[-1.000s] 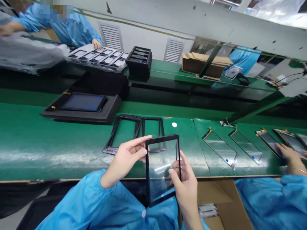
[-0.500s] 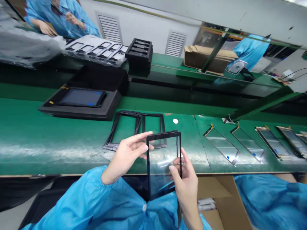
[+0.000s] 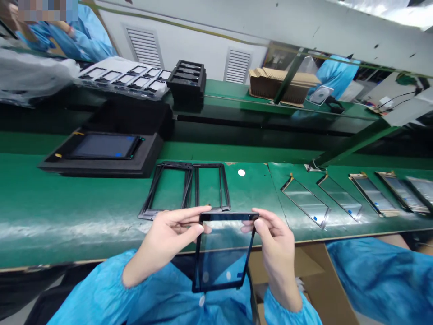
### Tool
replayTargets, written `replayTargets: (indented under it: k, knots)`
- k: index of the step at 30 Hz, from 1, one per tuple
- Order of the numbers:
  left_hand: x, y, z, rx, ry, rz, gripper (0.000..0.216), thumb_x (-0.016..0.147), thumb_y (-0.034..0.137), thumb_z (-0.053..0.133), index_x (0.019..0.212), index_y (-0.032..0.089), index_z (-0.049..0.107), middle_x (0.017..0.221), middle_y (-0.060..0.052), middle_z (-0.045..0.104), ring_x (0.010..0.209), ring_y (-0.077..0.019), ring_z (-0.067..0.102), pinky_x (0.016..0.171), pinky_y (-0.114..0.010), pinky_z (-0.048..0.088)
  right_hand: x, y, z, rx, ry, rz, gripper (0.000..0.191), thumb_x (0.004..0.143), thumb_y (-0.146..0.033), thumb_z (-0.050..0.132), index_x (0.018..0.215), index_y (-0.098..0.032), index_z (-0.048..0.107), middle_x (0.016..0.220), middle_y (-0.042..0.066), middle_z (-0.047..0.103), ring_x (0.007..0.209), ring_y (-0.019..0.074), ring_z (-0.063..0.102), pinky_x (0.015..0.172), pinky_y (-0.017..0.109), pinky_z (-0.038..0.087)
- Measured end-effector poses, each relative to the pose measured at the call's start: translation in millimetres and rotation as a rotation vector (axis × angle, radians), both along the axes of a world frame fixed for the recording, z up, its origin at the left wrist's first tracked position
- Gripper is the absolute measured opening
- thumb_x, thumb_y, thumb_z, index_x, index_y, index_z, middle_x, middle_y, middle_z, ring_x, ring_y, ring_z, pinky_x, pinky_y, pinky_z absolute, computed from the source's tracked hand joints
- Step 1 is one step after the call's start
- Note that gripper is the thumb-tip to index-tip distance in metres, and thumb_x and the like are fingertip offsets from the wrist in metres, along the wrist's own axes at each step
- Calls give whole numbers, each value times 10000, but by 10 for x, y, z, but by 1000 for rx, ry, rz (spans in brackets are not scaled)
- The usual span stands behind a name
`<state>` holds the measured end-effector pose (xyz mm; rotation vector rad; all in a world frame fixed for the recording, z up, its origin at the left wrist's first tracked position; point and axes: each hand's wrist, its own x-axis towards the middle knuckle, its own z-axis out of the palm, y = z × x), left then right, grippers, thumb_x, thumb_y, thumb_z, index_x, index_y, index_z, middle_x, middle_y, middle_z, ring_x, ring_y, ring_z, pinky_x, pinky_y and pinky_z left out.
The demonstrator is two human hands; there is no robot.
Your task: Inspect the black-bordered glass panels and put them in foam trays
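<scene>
A black-bordered glass panel (image 3: 223,253) is held over my lap at the near edge of the green conveyor belt (image 3: 67,203). My left hand (image 3: 169,237) pinches its upper left corner with thumb and fingers. My right hand (image 3: 275,241) grips its upper right corner. The panel tilts away from me, its top edge level with the belt edge. Two empty black frames (image 3: 184,187) lie side by side on the belt just beyond my hands.
A black tray holding a dark screen (image 3: 101,151) sits at the left of the belt. Several glass panels (image 3: 306,201) lie in a row to the right. A co-worker's blue sleeve (image 3: 379,275) is at the lower right. An open cardboard box (image 3: 324,289) stands below the belt.
The panel has tipped from nearly upright to leaning back and lower. My right hand moved from its right side up to the top right corner. The co-worker's hand left the right panels.
</scene>
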<state>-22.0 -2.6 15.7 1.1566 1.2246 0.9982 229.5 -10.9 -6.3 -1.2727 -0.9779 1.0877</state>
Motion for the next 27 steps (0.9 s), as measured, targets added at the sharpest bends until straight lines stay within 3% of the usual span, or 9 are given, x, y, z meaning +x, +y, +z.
replayTargets:
  k: [11, 13, 15, 17, 19, 21, 24, 27]
  knots:
    - [-83, 33, -151, 42, 54, -22, 352, 888, 385, 827, 1217, 262, 856, 803, -69, 863, 709, -235, 822, 627, -249, 666, -90, -8, 85, -10, 14, -58, 259, 875, -440, 830, 940, -189, 814, 693, 64, 835, 571, 250, 811, 589, 341, 683]
    - [-65, 33, -117, 136, 158, -47, 314, 920, 374, 782, 1215, 295, 855, 991, -79, 878, 846, -257, 840, 703, -272, 677, -127, -8, 96, -5, 22, -47, 266, 863, -448, 842, 932, -193, 815, 682, 59, 831, 563, 246, 808, 591, 341, 689]
    - [-22, 47, -57, 302, 337, -110, 337, 905, 350, 778, 1234, 333, 846, 1306, -79, 810, 1131, -307, 794, 902, -333, 661, -201, -12, 86, -15, 37, 3, 268, 847, -445, 857, 936, -195, 819, 685, 59, 832, 585, 248, 815, 613, 347, 697]
    - [34, 69, 4, 416, 481, -243, 459, 881, 310, 786, 1338, 360, 793, 1424, -62, 750, 1256, -328, 732, 1026, -369, 605, -280, -15, 64, -53, 68, 92, 273, 817, -444, 882, 917, -199, 817, 685, 56, 833, 612, 254, 824, 631, 346, 699]
    - [75, 87, 42, 403, 492, -421, 555, 913, 280, 747, 1460, 364, 704, 1233, -49, 830, 1078, -287, 797, 944, -331, 618, -299, -10, 46, -103, 94, 186, 292, 792, -467, 901, 875, -203, 811, 685, 51, 832, 628, 255, 828, 636, 337, 692]
    - [76, 88, 47, 302, 424, -504, 504, 967, 268, 684, 1466, 342, 686, 968, -13, 855, 826, -225, 808, 782, -266, 620, -205, -3, 31, -147, 72, 258, 335, 826, -529, 868, 877, -201, 825, 758, 70, 852, 690, 257, 838, 688, 343, 689]
    - [13, 60, 3, 108, 278, -317, 343, 1001, 322, 648, 1336, 263, 696, 880, -26, 829, 654, -182, 755, 604, -231, 589, 87, -19, -30, -222, 3, 292, 459, 922, -629, 745, 930, -185, 857, 890, 127, 870, 797, 269, 849, 766, 358, 679]
    - [-46, 25, -70, -18, 107, -92, 349, 997, 383, 662, 1303, 220, 613, 884, -58, 821, 590, -171, 723, 466, -212, 535, 312, -72, -160, -281, 64, 216, 517, 916, -678, 723, 865, -176, 834, 799, 144, 854, 676, 276, 830, 660, 351, 667]
